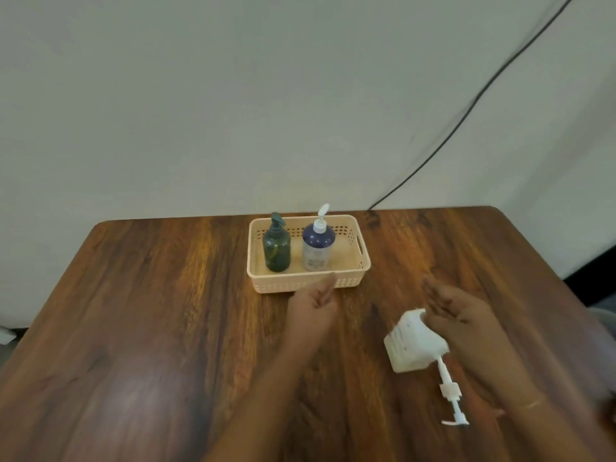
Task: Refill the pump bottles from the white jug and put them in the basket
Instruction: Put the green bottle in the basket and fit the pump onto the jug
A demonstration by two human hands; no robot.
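Note:
A cream basket stands at the table's far middle. Two pump bottles stand upright inside it: a dark green one on the left and a blue-and-white one on the right. My left hand hovers just in front of the basket's near wall, fingers loosely curled and holding nothing. A white jug sits tilted on the table at the right, blurred. A white pump with a long stem sticks out from beside it toward me. My right hand is against the jug's far side, fingers stretched out and apart.
The brown wooden table ends at a pale wall behind the basket. A black cable runs down the wall to the table's back right corner.

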